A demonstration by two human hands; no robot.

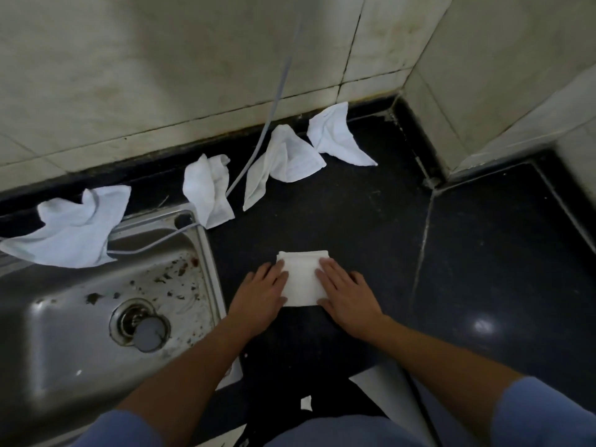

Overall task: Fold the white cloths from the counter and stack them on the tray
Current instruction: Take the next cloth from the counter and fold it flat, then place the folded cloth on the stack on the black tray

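A folded white cloth lies flat on the black counter just in front of me. My left hand presses palm-down on its left edge, fingers spread. My right hand rests flat on its right edge. Several crumpled white cloths lie along the back of the counter: one draped over the sink rim, one beside the sink corner, one in the middle, one against the wall. No tray is in view.
A steel sink with a drain plug and scattered debris sits at the left. A grey hose runs down the tiled wall into the sink. The wall juts out at the right, forming a corner.
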